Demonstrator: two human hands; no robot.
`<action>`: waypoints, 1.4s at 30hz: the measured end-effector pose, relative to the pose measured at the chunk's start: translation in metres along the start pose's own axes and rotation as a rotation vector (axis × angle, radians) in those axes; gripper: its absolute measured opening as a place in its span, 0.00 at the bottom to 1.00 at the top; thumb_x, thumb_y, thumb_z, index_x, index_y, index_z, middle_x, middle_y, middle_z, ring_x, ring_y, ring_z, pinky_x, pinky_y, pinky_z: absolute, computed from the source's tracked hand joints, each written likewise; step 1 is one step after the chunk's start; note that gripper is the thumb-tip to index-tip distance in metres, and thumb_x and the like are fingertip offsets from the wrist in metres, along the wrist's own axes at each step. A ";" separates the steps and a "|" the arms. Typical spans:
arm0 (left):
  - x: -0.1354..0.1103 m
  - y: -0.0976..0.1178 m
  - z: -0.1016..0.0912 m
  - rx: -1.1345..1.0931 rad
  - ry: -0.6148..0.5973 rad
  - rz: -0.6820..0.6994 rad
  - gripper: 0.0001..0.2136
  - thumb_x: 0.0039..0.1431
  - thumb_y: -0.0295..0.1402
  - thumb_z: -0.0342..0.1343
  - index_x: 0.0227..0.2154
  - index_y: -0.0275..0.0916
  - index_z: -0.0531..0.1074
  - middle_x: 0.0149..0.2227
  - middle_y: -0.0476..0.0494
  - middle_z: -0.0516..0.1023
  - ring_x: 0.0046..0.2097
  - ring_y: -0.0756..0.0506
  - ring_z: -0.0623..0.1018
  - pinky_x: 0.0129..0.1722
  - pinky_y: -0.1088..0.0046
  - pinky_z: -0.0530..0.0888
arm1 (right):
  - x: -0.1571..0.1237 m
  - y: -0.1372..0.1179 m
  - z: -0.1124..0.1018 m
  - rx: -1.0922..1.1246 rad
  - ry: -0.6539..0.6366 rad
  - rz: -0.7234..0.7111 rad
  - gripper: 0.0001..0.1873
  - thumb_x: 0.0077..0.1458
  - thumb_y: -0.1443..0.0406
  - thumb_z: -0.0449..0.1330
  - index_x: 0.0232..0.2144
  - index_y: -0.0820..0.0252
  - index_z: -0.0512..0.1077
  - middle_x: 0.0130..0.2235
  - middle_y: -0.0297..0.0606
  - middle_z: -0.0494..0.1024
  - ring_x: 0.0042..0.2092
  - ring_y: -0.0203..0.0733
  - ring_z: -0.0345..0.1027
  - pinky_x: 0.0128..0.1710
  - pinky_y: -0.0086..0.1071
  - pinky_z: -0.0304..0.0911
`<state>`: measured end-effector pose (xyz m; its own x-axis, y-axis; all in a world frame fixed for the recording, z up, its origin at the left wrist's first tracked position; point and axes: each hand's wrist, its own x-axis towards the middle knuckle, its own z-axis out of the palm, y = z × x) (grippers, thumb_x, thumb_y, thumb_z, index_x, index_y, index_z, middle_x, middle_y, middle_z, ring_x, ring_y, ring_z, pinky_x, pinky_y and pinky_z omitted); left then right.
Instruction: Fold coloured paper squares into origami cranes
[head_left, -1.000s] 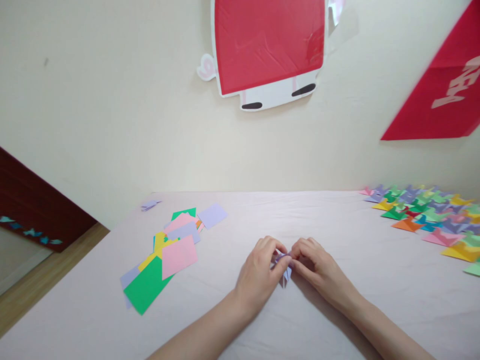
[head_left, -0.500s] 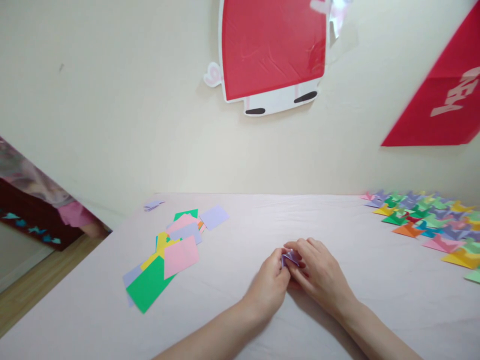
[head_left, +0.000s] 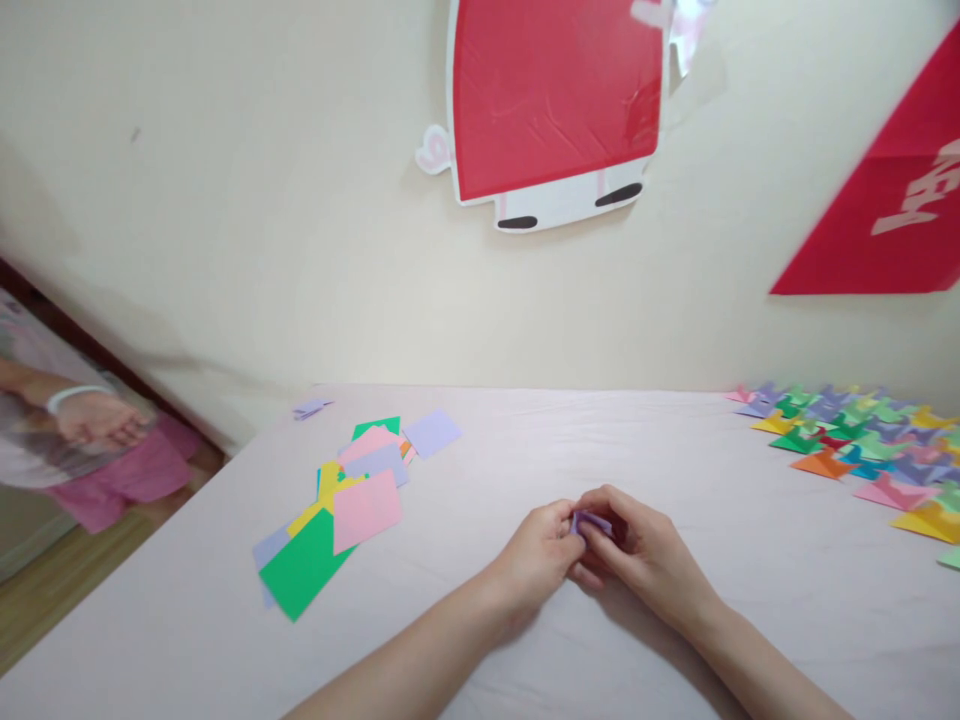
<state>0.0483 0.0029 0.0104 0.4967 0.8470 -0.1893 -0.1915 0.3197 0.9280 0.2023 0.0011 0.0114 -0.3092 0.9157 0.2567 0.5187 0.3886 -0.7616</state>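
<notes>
A small folded piece of purple paper [head_left: 592, 522] is held between my two hands, just above the pale table [head_left: 480, 640]. My left hand [head_left: 541, 552] pinches its left side, the thumb pointing toward the right. On the other side my right hand [head_left: 643, 538] grips the paper with curled fingers and thumb. Much of the paper is hidden by the fingers, so its full folded shape cannot be made out.
Loose coloured sheets, among them a green sheet [head_left: 304, 570] and a pink sheet [head_left: 367, 510], lie on the left. A folded purple piece [head_left: 311, 409] is behind them. Several folded paper figures [head_left: 847, 440] stand in rows at right. A person [head_left: 97, 420] stands beyond the table's left edge.
My fingers have shifted around the purple paper, which now shows at a different angle. The person at the left has come further into view, with a hand now visible.
</notes>
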 end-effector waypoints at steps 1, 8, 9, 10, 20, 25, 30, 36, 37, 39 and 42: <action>0.000 -0.001 0.000 0.012 0.001 0.007 0.15 0.46 0.33 0.56 0.39 0.33 0.71 0.34 0.42 0.76 0.31 0.49 0.76 0.30 0.75 0.72 | 0.000 0.000 0.001 -0.004 -0.009 0.015 0.08 0.58 0.65 0.53 0.36 0.56 0.71 0.32 0.34 0.77 0.32 0.38 0.69 0.32 0.30 0.62; 0.000 -0.002 0.002 -0.031 0.015 -0.026 0.17 0.44 0.34 0.57 0.38 0.32 0.70 0.32 0.44 0.76 0.30 0.49 0.76 0.29 0.76 0.72 | 0.000 0.001 0.002 0.000 0.036 -0.015 0.09 0.57 0.66 0.51 0.30 0.56 0.71 0.28 0.31 0.74 0.28 0.37 0.67 0.30 0.29 0.60; 0.000 -0.001 0.001 -0.035 0.014 -0.031 0.17 0.43 0.34 0.57 0.38 0.32 0.70 0.32 0.43 0.76 0.30 0.49 0.77 0.29 0.76 0.72 | 0.001 0.002 0.002 0.024 0.031 -0.019 0.10 0.57 0.65 0.51 0.29 0.56 0.72 0.28 0.31 0.74 0.29 0.37 0.68 0.30 0.29 0.60; 0.000 -0.001 0.001 -0.039 0.011 -0.038 0.17 0.43 0.34 0.57 0.38 0.33 0.70 0.32 0.43 0.76 0.30 0.49 0.77 0.29 0.76 0.72 | 0.002 0.002 0.002 0.049 0.024 -0.019 0.11 0.57 0.65 0.50 0.29 0.56 0.72 0.28 0.32 0.74 0.29 0.37 0.68 0.30 0.29 0.60; -0.003 0.011 -0.003 -0.107 -0.040 -0.094 0.20 0.42 0.38 0.65 0.37 0.33 0.71 0.32 0.40 0.78 0.31 0.46 0.79 0.31 0.74 0.72 | 0.004 0.001 -0.002 0.144 -0.048 0.078 0.15 0.59 0.56 0.52 0.30 0.58 0.73 0.29 0.35 0.76 0.31 0.40 0.70 0.32 0.31 0.62; -0.002 0.007 -0.004 -0.077 -0.049 -0.065 0.23 0.48 0.46 0.61 0.40 0.32 0.72 0.33 0.39 0.78 0.30 0.48 0.79 0.30 0.74 0.72 | 0.004 0.002 0.000 0.181 0.009 0.117 0.14 0.59 0.56 0.53 0.34 0.57 0.73 0.33 0.36 0.78 0.34 0.42 0.72 0.35 0.31 0.65; 0.000 -0.005 -0.005 -0.007 0.063 -0.020 0.23 0.52 0.50 0.57 0.39 0.32 0.69 0.28 0.40 0.78 0.30 0.46 0.80 0.28 0.74 0.71 | 0.004 0.002 0.001 0.185 0.065 0.155 0.11 0.56 0.58 0.54 0.33 0.58 0.72 0.31 0.35 0.78 0.31 0.40 0.71 0.31 0.30 0.65; -0.002 -0.011 -0.002 0.051 0.128 0.031 0.21 0.55 0.50 0.55 0.38 0.35 0.66 0.28 0.41 0.78 0.29 0.45 0.80 0.25 0.75 0.71 | 0.004 0.003 0.003 0.227 0.035 0.188 0.13 0.57 0.56 0.54 0.32 0.58 0.71 0.28 0.33 0.75 0.29 0.38 0.68 0.28 0.29 0.63; -0.002 -0.011 -0.001 0.075 0.138 0.036 0.20 0.56 0.50 0.54 0.37 0.35 0.66 0.28 0.42 0.78 0.29 0.44 0.80 0.24 0.75 0.70 | 0.004 0.003 0.004 0.241 0.027 0.192 0.14 0.58 0.55 0.54 0.32 0.58 0.71 0.28 0.33 0.75 0.29 0.39 0.68 0.29 0.30 0.63; -0.002 -0.012 0.000 0.116 0.158 0.039 0.19 0.58 0.50 0.52 0.37 0.36 0.66 0.27 0.42 0.78 0.28 0.44 0.80 0.23 0.75 0.70 | 0.004 0.003 0.004 0.239 0.040 0.189 0.14 0.59 0.54 0.54 0.30 0.57 0.70 0.27 0.33 0.73 0.29 0.39 0.67 0.30 0.31 0.63; 0.000 -0.012 -0.003 0.139 0.164 0.031 0.19 0.58 0.50 0.51 0.37 0.37 0.67 0.28 0.42 0.79 0.25 0.46 0.79 0.21 0.76 0.68 | 0.005 0.004 0.004 0.130 0.130 0.127 0.15 0.59 0.55 0.54 0.26 0.56 0.67 0.28 0.34 0.70 0.32 0.41 0.65 0.33 0.33 0.62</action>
<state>0.0483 0.0002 -0.0016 0.3462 0.9169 -0.1987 -0.0803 0.2399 0.9675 0.2002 0.0066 0.0070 -0.1382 0.9653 0.2217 0.4373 0.2603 -0.8608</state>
